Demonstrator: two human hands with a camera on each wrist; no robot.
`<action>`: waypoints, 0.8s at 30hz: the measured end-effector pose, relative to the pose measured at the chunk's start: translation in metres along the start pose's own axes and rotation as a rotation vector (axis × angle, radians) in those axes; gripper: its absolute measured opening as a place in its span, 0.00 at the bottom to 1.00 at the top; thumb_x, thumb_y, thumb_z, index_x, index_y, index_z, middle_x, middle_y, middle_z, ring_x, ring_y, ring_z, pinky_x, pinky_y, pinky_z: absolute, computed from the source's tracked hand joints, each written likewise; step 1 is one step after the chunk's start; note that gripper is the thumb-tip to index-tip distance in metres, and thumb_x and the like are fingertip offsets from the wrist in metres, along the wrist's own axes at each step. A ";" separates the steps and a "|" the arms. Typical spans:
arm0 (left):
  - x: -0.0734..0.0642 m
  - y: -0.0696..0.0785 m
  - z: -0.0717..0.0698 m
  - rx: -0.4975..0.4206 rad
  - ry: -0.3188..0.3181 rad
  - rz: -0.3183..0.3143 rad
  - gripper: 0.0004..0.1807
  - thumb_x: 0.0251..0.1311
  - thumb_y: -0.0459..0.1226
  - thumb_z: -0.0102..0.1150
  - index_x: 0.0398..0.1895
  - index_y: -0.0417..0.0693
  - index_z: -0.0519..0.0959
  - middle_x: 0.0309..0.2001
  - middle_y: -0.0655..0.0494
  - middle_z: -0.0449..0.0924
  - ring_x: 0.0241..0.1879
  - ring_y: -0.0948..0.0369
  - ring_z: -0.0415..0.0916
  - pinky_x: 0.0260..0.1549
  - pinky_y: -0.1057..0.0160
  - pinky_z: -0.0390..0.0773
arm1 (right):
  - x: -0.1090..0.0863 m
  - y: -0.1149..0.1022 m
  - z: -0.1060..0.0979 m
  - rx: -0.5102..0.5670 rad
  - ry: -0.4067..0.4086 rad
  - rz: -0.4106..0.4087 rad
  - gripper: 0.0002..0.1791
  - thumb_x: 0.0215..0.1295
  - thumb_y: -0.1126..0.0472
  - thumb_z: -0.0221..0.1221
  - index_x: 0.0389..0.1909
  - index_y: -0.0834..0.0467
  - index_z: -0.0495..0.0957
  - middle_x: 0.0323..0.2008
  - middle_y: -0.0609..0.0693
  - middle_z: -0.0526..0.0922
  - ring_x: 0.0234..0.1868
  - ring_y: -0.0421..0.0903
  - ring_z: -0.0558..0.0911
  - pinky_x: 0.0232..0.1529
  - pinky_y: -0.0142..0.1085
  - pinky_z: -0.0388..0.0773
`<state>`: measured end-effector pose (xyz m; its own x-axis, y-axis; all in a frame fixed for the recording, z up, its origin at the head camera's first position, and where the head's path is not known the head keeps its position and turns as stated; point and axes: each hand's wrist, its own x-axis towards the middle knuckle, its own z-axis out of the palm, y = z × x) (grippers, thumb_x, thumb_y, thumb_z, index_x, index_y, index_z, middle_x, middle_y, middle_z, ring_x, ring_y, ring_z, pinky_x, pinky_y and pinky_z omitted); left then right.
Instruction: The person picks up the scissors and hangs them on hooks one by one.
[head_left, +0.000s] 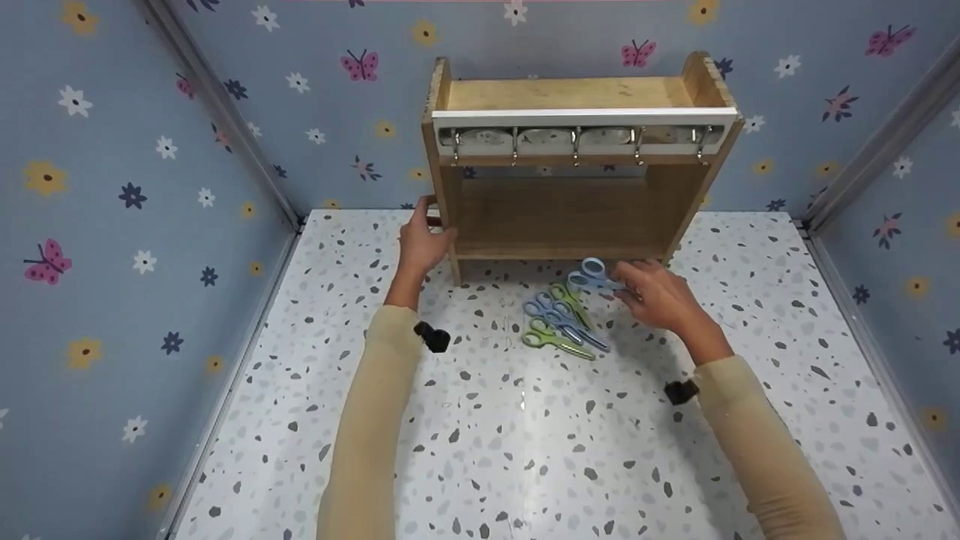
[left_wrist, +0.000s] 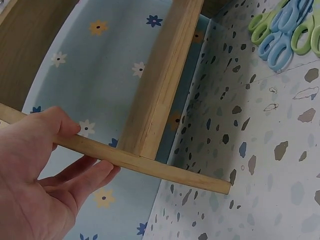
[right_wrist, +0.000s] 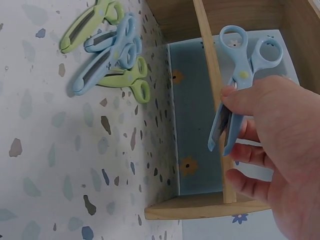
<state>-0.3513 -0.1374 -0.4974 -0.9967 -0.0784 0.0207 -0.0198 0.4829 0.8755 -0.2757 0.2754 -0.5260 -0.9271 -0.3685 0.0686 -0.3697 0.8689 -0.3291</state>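
Note:
A wooden shelf [head_left: 555, 247] with a white rail of metal hooks stands against the back wall. My left hand [head_left: 424, 244] grips the edge of its left side panel [left_wrist: 185, 178], thumb on one face and fingers on the other. In my right hand [head_left: 656, 294] I pinch a pair of light blue scissors [right_wrist: 243, 70] by the blades, handles up, in front of the shelf's lower right. Their blades stand slightly apart in the right wrist view. Below lie more scissors in a loose pile: blue scissors [head_left: 560, 313] between green scissors [head_left: 553, 341] and another green pair [head_left: 571, 301].
The hook rail [head_left: 585, 116] runs across the shelf's upper front, several metal hooks [head_left: 576, 146] hanging from it. Speckled white tabletop [head_left: 517, 450] spreads in front. Flowered blue panels [head_left: 112, 262] enclose the left, back and right, with metal strips [head_left: 232, 142] at the corners.

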 end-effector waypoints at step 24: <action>0.000 -0.001 0.002 -0.007 0.011 -0.003 0.35 0.78 0.36 0.63 0.85 0.53 0.66 0.76 0.39 0.80 0.74 0.42 0.81 0.70 0.42 0.87 | 0.000 0.001 -0.043 -0.009 0.103 -0.048 0.12 0.77 0.61 0.69 0.55 0.54 0.79 0.45 0.61 0.89 0.48 0.61 0.80 0.44 0.61 0.82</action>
<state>-0.3519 -0.1365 -0.4993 -0.9957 -0.0894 0.0235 -0.0220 0.4767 0.8788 -0.2790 0.2898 -0.4860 -0.9094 -0.3745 0.1811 -0.4143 0.8542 -0.3142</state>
